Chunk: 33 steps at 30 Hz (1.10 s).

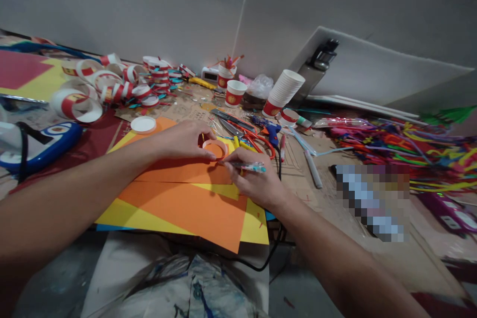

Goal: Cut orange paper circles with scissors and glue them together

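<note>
My left hand (188,140) curls around a pale paper-cup ring (225,149), its thumb and fingers against the rim. The ring lies flat on an orange paper sheet (175,170), and orange shows through its middle. A clear pen with a teal end (251,166) is in my right hand (257,181), its tip close to the ring's near edge; whether it touches the paper is hard to see. Another orange sheet (194,211) and yellow paper (255,228) lie beneath. Left of my hands rests a white paper disc (143,124).
Scissors (266,141), a blue glue gun (273,134) and a grey marker (313,169) lie beyond my right hand. Farther back are a paper cup (235,94), stacked cups (285,90) and a bottle (315,77). Cut cup strips (85,104) sit left, pipe cleaners (421,144) right.
</note>
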Motion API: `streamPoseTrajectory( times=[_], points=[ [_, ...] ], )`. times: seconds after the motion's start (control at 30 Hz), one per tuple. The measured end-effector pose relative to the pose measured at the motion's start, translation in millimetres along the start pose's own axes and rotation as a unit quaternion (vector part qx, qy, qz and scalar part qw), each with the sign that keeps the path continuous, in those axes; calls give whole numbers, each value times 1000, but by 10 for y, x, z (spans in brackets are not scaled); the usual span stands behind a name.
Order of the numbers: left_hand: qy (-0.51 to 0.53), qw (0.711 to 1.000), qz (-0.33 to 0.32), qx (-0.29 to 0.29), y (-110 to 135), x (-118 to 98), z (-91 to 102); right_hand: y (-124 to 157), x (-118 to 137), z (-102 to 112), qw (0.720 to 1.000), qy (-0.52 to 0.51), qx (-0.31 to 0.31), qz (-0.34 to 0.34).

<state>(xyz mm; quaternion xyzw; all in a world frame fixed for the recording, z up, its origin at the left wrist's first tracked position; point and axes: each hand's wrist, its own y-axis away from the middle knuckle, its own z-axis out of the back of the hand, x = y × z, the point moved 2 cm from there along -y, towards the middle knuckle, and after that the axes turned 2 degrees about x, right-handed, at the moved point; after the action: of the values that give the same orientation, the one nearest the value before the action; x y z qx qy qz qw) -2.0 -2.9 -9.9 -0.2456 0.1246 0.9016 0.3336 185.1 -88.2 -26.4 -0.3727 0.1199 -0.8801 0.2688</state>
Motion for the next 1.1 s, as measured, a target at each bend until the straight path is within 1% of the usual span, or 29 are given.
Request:
streamPoseTrajectory(
  times=[0.07, 0.23, 0.37, 0.5, 0.6, 0.7, 0.87, 1.0, 1.1],
  points=[
    [-1, 1000, 1, -5, 1, -7, 5, -12, -6, 33, 999, -18, -10, -24],
    [6, 1000, 6, 2, 0, -14, 6, -42, -50, 93, 993, -48, -65, -82],
    [16, 1000, -2, 1, 1, -2, -1, -81, -95, 131, 980, -107, -98, -138],
    [13, 1000, -14, -7, 6, -4, -6, -226, -131, 221, 964, -148, -115, -186],
    [-1, 1000, -3, -15, 11, -20, 3, -408, -190, 258, 956, -157, -91, -231],
    [-8, 1000, 4, -11, 7, -30, 6, -596, -293, 231, 947, -177, -77, -258],
    [9, 1000, 7, 1, -9, -2, -9, -823, -475, 103, 937, -212, -22, -278],
    [20, 1000, 1, 6, -9, 12, -11, -932, -576, 21, 928, -237, 38, -284],
    [23, 1000, -3, 11, -6, 1, -7, -999, -619, -25, 927, -242, 71, -278]
  ],
)
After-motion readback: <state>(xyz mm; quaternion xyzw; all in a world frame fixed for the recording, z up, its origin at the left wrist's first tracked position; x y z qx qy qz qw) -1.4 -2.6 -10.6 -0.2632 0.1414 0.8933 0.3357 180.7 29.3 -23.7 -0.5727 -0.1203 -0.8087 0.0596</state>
